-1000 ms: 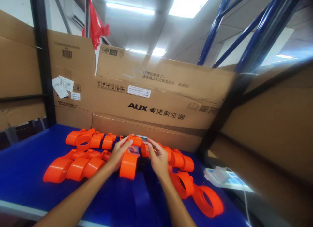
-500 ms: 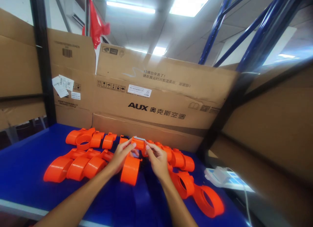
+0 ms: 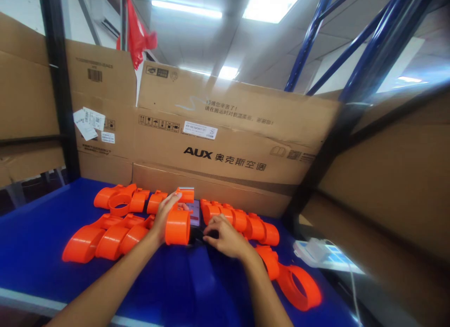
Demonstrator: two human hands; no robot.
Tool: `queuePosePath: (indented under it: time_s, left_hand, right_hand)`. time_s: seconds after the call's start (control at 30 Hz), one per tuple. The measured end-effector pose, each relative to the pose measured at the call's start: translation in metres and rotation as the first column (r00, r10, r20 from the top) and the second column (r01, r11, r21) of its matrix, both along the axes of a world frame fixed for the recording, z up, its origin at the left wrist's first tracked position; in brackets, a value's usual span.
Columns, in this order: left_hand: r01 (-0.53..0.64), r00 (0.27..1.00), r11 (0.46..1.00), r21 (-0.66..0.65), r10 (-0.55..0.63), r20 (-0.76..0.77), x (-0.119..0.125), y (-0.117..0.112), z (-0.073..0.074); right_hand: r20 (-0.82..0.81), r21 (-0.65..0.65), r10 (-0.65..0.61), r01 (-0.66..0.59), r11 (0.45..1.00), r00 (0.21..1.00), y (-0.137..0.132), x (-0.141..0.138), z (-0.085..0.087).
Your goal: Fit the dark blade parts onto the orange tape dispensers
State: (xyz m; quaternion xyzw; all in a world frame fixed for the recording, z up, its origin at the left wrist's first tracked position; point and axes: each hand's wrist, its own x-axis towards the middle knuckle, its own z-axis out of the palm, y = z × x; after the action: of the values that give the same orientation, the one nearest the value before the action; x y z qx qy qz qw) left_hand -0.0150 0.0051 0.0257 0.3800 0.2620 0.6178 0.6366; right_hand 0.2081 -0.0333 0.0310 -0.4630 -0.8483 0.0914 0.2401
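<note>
My left hand (image 3: 165,214) is closed on an orange plastic ring piece (image 3: 177,228), held up over the blue tabletop. Above the ring, at my left fingertips, an orange upper part (image 3: 186,195) carries a silvery strip along its top edge; my hand hides how the two parts join. My right hand (image 3: 223,235) is lower and to the right, thumb and fingers pinched together beside a small dark object (image 3: 197,235). What lies between those fingertips is too small and blurred to make out. Behind the held piece a phone-like screen (image 3: 194,213) partly shows.
Similar orange rings (image 3: 112,240) stand in rows on the left of the blue tabletop (image 3: 168,285), with more orange rings (image 3: 239,220) on the right. A cardboard wall (image 3: 225,144) closes the back. A white power strip (image 3: 326,254) with a cable lies at the right edge.
My right hand has let go of the orange ring piece and moved down beside the dark object. My left hand has carried the piece slightly left and up, uncovering the screen behind.
</note>
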Motion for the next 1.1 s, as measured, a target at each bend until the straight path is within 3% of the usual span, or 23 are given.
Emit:
queuePosePath:
  time_s: [0.27,0.67,0.93,1.1]
  left_hand:
    - [0.005,0.998,0.999,0.043,-0.003,-0.055,0.004,-0.003,-0.001]
    - [-0.013,0.999,0.999,0.043,0.015,-0.042,0.004,-0.001,-0.001]
    - [-0.008,0.999,0.999,0.044,0.010,-0.052,0.010,-0.011,0.003]
    - [0.056,0.994,0.993,0.101,-0.046,-0.101,0.019,-0.018,-0.004]
  right_hand:
    - [0.138,-0.093,-0.005,0.018,0.996,0.990,-0.004,-0.001,-0.007]
    - [0.099,-0.078,0.000,0.008,0.997,0.995,-0.007,0.000,-0.002]
    - [-0.262,0.008,-0.062,0.066,0.998,0.963,-0.003,0.007,0.007]
    - [-0.599,0.222,-0.043,0.218,0.950,0.800,-0.001,-0.003,0.011]
